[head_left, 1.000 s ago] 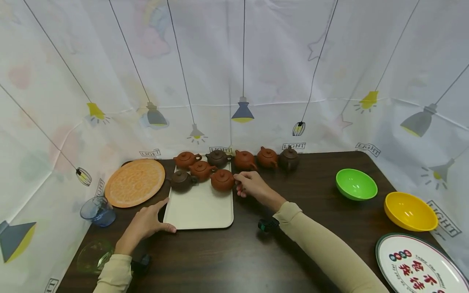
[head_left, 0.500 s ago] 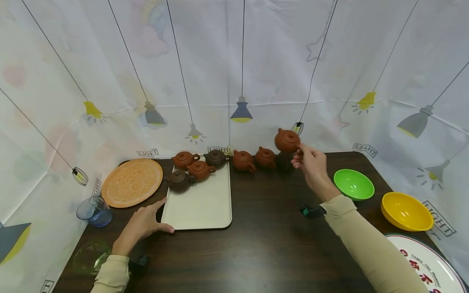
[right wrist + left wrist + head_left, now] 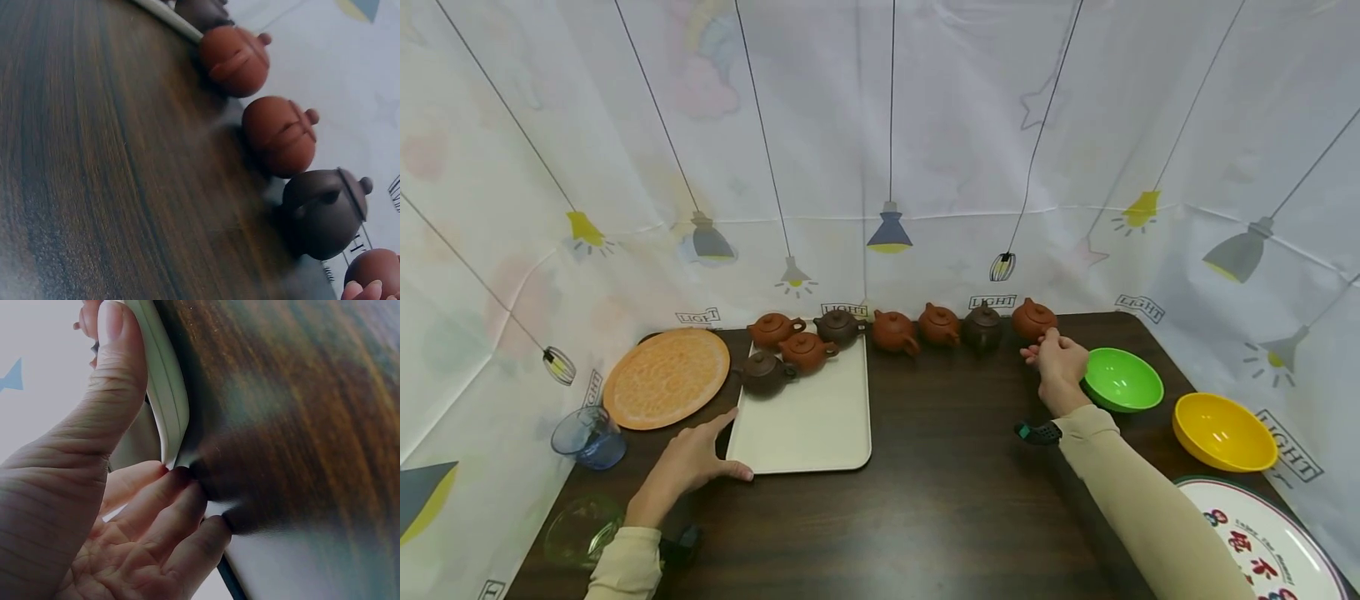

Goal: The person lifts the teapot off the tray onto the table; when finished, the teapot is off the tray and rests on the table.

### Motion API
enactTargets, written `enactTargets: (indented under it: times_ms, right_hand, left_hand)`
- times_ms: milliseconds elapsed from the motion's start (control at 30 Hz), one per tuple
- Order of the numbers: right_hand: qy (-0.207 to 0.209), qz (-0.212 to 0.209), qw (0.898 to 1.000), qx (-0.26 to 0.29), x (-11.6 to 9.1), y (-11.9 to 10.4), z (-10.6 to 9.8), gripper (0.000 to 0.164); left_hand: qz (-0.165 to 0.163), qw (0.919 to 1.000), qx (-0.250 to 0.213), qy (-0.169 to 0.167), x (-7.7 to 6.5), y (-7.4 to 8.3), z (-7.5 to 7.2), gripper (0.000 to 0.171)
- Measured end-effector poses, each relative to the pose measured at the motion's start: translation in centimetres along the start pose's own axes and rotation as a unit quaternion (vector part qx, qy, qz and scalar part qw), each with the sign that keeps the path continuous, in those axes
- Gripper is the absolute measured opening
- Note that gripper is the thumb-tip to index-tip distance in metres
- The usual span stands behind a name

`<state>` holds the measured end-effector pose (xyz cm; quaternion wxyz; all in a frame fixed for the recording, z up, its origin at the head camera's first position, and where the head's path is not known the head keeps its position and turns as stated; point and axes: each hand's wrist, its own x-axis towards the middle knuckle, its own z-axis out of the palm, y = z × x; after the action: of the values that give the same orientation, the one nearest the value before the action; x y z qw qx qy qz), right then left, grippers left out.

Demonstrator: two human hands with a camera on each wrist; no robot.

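Observation:
At the back of the table my right hand [image 3: 1062, 364] pinches the handle side of a reddish-brown teapot [image 3: 1033, 320], last in a row. To its left stand a dark teapot [image 3: 982, 327] and two reddish ones, one [image 3: 939, 323] beside the other [image 3: 894, 332]. In the right wrist view, my fingertips [image 3: 373, 291] just show at the teapot. My left hand [image 3: 688, 458] spreads at the near left corner of a cream tray [image 3: 805, 429], thumb along the front edge, fingers by the left edge. Several teapots [image 3: 806, 352], reddish and dark, crowd the tray's far left end.
Left of the tray are a round orange-tan board [image 3: 666, 377], a blue glass [image 3: 590, 437] and a clear greenish dish [image 3: 582, 532]. On the right stand a green bowl [image 3: 1122, 380], a yellow bowl [image 3: 1225, 432] and a white printed plate [image 3: 1270, 537]. A patterned curtain [image 3: 820, 150] hangs behind.
My right hand has lifted a reddish teapot off the tray, carried it right above the row, and lowered it beside the dark teapot. The left hand has stayed at the tray corner.

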<state>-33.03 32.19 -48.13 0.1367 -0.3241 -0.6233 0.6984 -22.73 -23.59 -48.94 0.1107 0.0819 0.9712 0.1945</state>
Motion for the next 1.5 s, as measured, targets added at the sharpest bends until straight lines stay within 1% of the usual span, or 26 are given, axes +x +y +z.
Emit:
enactTargets:
  times_ms: [100, 233, 333, 433, 500, 533, 633, 700, 733, 800, 867, 967, 1033, 1100, 1167, 1200, 1233, 1267, 1333, 1400, 1467, 1500]
  right_hand:
    - [0.002, -0.008, 1.000, -0.026, 0.2, 0.5, 0.3, 0.039]
    - [-0.003, -0.005, 0.999, -0.047, 0.4, 0.9, 0.4, 0.045]
    - [-0.018, -0.004, 0.997, -0.071, 0.4, 1.1, 0.3, 0.048]
    - [-0.041, -0.020, 0.993, -0.107, 0.3, 1.4, 0.0, 0.050]
    - [-0.049, -0.041, 0.989, -0.131, 0.3, 1.6, -0.1, 0.052]
    - [-0.047, -0.053, 0.987, -0.143, 0.2, 1.8, -0.1, 0.053]
    - [-0.021, -0.097, 0.980, -0.171, -0.5, 2.3, 0.3, 0.053]
    - [-0.004, -0.133, 0.974, -0.183, -1.4, 2.6, 1.0, 0.051]
    - [-0.001, -0.154, 0.970, -0.190, -2.0, 2.7, 1.4, 0.049]
    - [-0.016, -0.195, 0.960, -0.200, -3.2, 2.7, 2.7, 0.045]
    - [-0.049, -0.230, 0.950, -0.206, -4.8, 2.4, 4.1, 0.040]
    - [-0.113, -0.270, 0.934, -0.204, -7.3, 2.2, 6.6, 0.030]
    - [-0.155, -0.287, 0.925, -0.195, -9.1, 2.4, 8.4, 0.023]
    - [-0.201, -0.294, 0.917, -0.182, -10.8, 2.9, 10.4, 0.019]
    - [-0.270, -0.273, 0.908, -0.167, -12.5, 3.7, 12.6, 0.019]
    - [-0.311, -0.252, 0.902, -0.163, -13.3, 4.0, 13.8, 0.021]
    - [-0.354, -0.226, 0.894, -0.159, -14.1, 4.3, 14.9, 0.025]
    - [-0.395, -0.197, 0.883, -0.158, -14.8, 4.7, 16.0, 0.029]
    - [-0.463, -0.141, 0.860, -0.162, -16.1, 5.2, 18.1, 0.037]
    - [-0.504, -0.105, 0.840, -0.173, -17.1, 5.5, 19.7, 0.045]
    - [-0.528, -0.086, 0.825, -0.182, -17.8, 5.8, 20.9, 0.050]
    - [-0.536, -0.081, 0.819, -0.188, -18.0, 5.9, 21.3, 0.052]
  left_hand:
    - [-0.001, 1.0000, -0.001, 0.001, 0.0, 0.0, 0.1, 0.124]
    - [0.000, 1.0000, 0.001, 0.001, 0.0, 0.0, 0.1, 0.124]
    - [0.000, 1.0000, -0.001, 0.000, 0.0, -0.1, 0.2, 0.124]
    - [-0.002, 1.0000, -0.003, 0.000, 0.0, -0.1, 0.1, 0.124]
    - [-0.002, 1.0000, -0.003, 0.001, 0.0, -0.2, 0.1, 0.124]
    - [-0.002, 1.0000, -0.003, 0.001, 0.0, -0.2, 0.0, 0.124]
    - [-0.002, 1.0000, -0.004, -0.001, -0.1, -0.3, 0.0, 0.124]
    - [-0.003, 1.0000, -0.006, -0.002, -0.1, -0.3, 0.0, 0.124]
    - [-0.002, 1.0000, -0.005, -0.002, -0.1, -0.3, 0.0, 0.124]
    - [-0.001, 1.0000, -0.003, -0.002, 0.0, -0.2, 0.0, 0.124]
    - [-0.001, 1.0000, -0.003, 0.001, 0.0, -0.2, 0.0, 0.124]
    - [-0.002, 1.0000, -0.004, 0.004, 0.0, -0.2, 0.0, 0.123]
    - [-0.002, 1.0000, -0.004, 0.004, 0.1, -0.2, 0.0, 0.124]
    - [0.000, 1.0000, -0.002, 0.005, 0.1, -0.3, -0.1, 0.124]
    - [0.000, 1.0000, 0.001, 0.006, 0.1, -0.4, -0.2, 0.124]
    - [0.000, 1.0000, 0.003, 0.005, 0.1, -0.5, -0.2, 0.125]
    - [0.000, 1.0000, 0.005, 0.005, 0.0, -0.6, -0.2, 0.125]
    - [0.000, 1.0000, 0.005, 0.004, 0.0, -0.6, -0.2, 0.125]
    - [0.000, 1.0000, 0.004, 0.002, -0.1, -0.6, -0.1, 0.126]
    - [0.001, 1.0000, 0.001, 0.000, -0.1, -0.6, 0.0, 0.126]
    - [0.002, 1.0000, -0.001, 0.001, 0.1, -0.4, 0.1, 0.126]
    - [0.001, 1.0000, -0.002, 0.002, 0.2, -0.3, 0.1, 0.126]
